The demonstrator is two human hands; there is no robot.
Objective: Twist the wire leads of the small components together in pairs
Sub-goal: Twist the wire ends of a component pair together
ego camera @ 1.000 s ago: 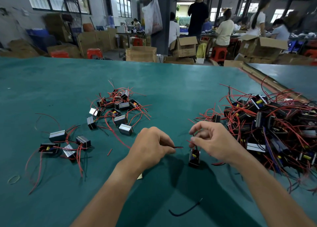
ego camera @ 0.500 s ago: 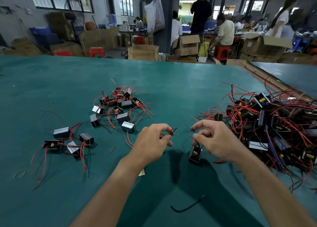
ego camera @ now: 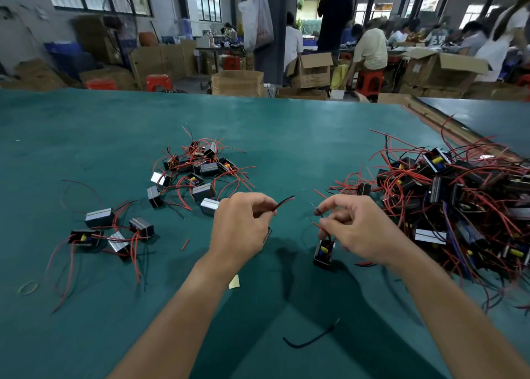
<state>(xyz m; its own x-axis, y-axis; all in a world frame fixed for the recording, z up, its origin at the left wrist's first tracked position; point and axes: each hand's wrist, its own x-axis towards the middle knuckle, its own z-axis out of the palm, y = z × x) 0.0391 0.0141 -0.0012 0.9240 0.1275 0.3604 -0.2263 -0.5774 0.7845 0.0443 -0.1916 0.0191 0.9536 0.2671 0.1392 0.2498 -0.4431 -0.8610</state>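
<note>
While a red-and-black lead pair [ego camera: 284, 202] is pinched btw. thumb and forefinger of the left hand [ego camera: 241, 224], the leads [ego camera: 319, 226] of a small component [ego camera: 324, 252] are pinched by the right hand [ego camera: 352, 229], its other fingers curled. That component is seen at centre, just under the right hand, on or barely over the green tabletop [ego camera: 86, 138]; contact cannot be told. A tangled heap of components [ego camera: 459, 201] is piled at right. A smaller cluster [ego camera: 198, 172] is laid far left of centre and a few loose units [ego camera: 111, 232] near left. The leads are judged thin, light and springy, w/ slick insulation, so a grip close to the tips is advised, thumb vs. forefinger, for rolling them together. The component body is judged small, rigid and light. Hard pulls at the lead roots should be avoided, as joints there may be fragile.
</note>
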